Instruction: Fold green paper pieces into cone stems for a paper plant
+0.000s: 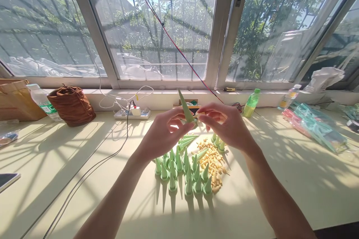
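My left hand is closed around the wide lower end of a slim green cone, whose point tilts up and to the left. Close beside the cone's base, my right hand has its thumb and fingertips pinched together; what they hold, if anything, is too small to make out. Below both hands, several green cones stand upright on the table in a cluster. More green cones lie on their sides behind them. A heap of small yellow pointed pieces is spread to the right of the cluster.
A white power strip with cables sits by the sill, near a brown cloth bag and a clear bottle. To the right are a green bottle, another bottle and plastic-wrapped items. A dark cable crosses the table's left side.
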`<state>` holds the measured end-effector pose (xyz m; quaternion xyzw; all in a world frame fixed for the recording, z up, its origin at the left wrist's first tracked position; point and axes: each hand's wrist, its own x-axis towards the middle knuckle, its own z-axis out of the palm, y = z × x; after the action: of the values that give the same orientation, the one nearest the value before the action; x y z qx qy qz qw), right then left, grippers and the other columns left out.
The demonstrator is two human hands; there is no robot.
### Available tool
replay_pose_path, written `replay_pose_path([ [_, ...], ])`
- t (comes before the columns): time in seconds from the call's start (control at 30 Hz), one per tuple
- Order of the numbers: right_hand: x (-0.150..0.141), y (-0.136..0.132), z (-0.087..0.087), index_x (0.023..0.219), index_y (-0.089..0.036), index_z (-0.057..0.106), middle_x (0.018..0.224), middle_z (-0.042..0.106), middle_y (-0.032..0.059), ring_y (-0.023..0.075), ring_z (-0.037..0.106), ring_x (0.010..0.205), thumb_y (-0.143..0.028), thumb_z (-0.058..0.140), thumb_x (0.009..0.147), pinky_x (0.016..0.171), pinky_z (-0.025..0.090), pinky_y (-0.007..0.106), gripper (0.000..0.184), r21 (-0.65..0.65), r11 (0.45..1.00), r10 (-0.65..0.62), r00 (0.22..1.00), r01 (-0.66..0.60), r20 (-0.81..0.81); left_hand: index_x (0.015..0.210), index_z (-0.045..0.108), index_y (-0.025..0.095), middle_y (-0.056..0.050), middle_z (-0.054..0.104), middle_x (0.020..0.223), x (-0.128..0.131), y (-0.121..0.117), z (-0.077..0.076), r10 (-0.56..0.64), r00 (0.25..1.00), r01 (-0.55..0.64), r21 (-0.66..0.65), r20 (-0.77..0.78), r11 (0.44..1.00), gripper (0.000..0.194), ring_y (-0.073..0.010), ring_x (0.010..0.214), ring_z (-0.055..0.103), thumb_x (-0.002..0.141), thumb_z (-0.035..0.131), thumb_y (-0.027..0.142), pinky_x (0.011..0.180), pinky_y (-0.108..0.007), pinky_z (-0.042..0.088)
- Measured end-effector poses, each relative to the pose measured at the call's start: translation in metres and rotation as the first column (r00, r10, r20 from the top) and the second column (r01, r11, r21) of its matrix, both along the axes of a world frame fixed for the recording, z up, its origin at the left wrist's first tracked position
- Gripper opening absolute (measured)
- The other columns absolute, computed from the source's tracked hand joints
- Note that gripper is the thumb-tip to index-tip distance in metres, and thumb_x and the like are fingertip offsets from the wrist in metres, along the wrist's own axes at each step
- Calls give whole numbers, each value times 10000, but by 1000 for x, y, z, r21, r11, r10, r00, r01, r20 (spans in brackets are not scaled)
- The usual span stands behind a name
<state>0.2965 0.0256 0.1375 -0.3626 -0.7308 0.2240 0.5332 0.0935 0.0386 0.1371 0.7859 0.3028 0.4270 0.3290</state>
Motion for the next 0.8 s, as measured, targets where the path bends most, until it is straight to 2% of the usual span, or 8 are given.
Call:
replay_pose_path([
  [0.23, -5, 1, -2, 830, -180, 701, 683, 665, 2, 103, 586, 532, -378, 690, 855, 549, 507, 264, 199, 11, 1000, -6, 999, 6, -39, 1076, 674, 193, -47, 717, 907, 6, -2, -3, 118, 992, -112, 100, -53, 989, 253, -130, 690, 644, 884, 660, 358, 583, -231, 567],
  [0.4, -8, 2, -3, 728, -169, 660, 555, 580, -25, 90, 521, 460, -448, 691, 843, 478, 434, 243, 304, -22, 999, -25, 996, 23, -91, 1114, 669, 189, -31, 718, 866, 10, -4, -4, 154, 983, -132, 206, -95, 970, 252, -112, 641, 635, 904, 632, 325, 574, -223, 566],
  [0.63, -8, 5, -7, 615, -167, 588, 446, 448, -57, 76, 404, 400, -506, 678, 837, 409, 300, 232, 415, -78, 993, -94, 990, 86, -103, 984, 675, 167, -37, 712, 914, 16, -7, -5, 214, 970, -141, 445, -117, 884, 105, -81, 601, 581, 896, 629, 201, 536, -199, 501],
  [0.7, -9, 5, -7, 599, -172, 566, 434, 425, -64, 74, 385, 392, -519, 676, 833, 400, 282, 230, 432, -82, 992, -99, 990, 91, -104, 977, 676, 168, -35, 711, 903, 17, -8, -5, 221, 968, -142, 464, -119, 875, 100, -81, 591, 578, 894, 632, 204, 531, -203, 494],
  [0.8, -8, 4, -6, 610, -170, 572, 442, 430, -62, 73, 386, 400, -534, 663, 839, 403, 287, 227, 440, -81, 995, -71, 992, 63, -101, 1026, 679, 175, -34, 714, 890, 16, -8, -5, 217, 969, -149, 420, -118, 895, 145, -88, 611, 595, 892, 634, 207, 527, -198, 503],
])
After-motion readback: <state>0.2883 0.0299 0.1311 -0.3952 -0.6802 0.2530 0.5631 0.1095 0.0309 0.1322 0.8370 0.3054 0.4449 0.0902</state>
